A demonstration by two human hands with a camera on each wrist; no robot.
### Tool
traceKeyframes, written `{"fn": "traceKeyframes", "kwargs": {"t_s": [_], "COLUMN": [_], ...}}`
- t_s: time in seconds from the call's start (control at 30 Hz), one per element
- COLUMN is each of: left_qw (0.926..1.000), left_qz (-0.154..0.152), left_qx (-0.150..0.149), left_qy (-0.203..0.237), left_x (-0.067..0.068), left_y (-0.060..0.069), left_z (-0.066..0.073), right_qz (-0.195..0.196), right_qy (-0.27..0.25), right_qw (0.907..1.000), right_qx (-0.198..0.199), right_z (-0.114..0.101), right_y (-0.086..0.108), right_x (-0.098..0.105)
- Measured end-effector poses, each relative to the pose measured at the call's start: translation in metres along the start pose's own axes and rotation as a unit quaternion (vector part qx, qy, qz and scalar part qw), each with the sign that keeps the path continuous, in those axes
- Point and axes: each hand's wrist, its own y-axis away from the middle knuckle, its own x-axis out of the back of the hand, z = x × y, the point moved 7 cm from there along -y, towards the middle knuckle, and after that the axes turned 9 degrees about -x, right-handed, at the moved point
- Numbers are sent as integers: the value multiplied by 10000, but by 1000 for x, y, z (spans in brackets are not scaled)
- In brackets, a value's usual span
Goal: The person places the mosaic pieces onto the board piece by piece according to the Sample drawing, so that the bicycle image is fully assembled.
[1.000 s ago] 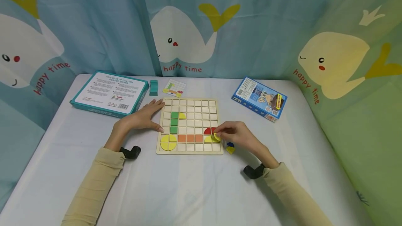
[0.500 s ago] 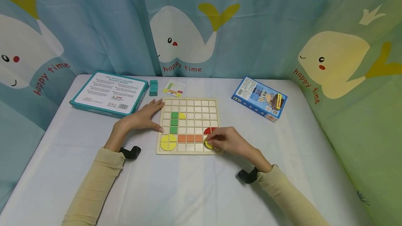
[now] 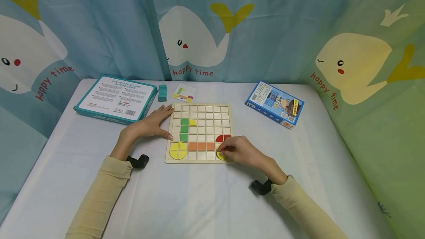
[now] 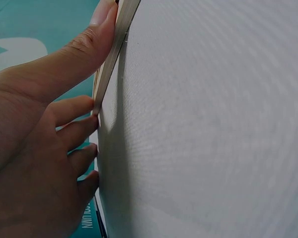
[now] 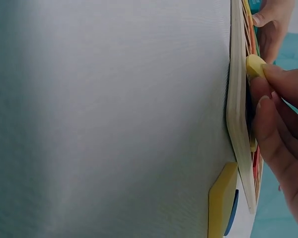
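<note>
A wooden grid board (image 3: 201, 160) lies on the table between both hands. My left hand (image 3: 149, 124) rests at its left edge, thumb and fingers spread; in the left wrist view the thumb (image 4: 84, 49) touches the rim. Over the lower right cells, my right hand (image 3: 244, 152) pinches a yellow quarter-circle piece (image 3: 220, 155), seen edge-on in the right wrist view. Red pieces (image 3: 220, 138) sit just above that spot. Orange squares (image 3: 201, 146), green squares (image 3: 184, 129) and a yellow circle of quarters (image 3: 178, 151) fill other cells. My right hand hides some corner cells.
Behind the board lie a pattern card (image 3: 184, 93) and a small teal block (image 3: 162, 93). A teal box (image 3: 116, 99) is at the back left, a blue box (image 3: 275, 104) at the back right. Loose yellow (image 5: 221, 198) and blue (image 5: 232, 213) pieces lie beside the board's right side.
Carrying the yellow piece, my right hand has shifted left and slightly nearer me, then almost stopped. It now covers the loose pieces in the head view. My left hand stays still.
</note>
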Motion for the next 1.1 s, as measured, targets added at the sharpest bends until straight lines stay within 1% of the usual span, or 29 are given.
{"fn": "traceKeyframes", "kwargs": {"t_s": [0.2,0.37,0.63,0.8,0.9,1.0,1.1], "left_qw": [10000,10000,10000,10000,10000,10000,10000], "left_qz": [-1,-8,-9,-20,-14,-17,-25], "left_qx": [-12,-8,-40,-32,-23,-11,5], "left_qy": [-21,-14,-25,-29,-36,-25,-27], "left_x": [0,0,1,1,1,1,0], "left_y": [0,0,1,1,1,1,0], "left_z": [1,1,1,1,1,1,1], "right_qz": [212,264,124,121,196,377,553], "right_qy": [437,561,408,347,295,256,243], "right_qw": [9976,9958,9982,9989,9993,9989,9981], "right_qx": [497,676,418,284,101,-49,-84], "right_z": [-8,-12,-10,-9,-7,-2,5], "right_y": [1,2,3,5,8,14,20], "right_x": [0,0,-2,1,7,13,20]}}
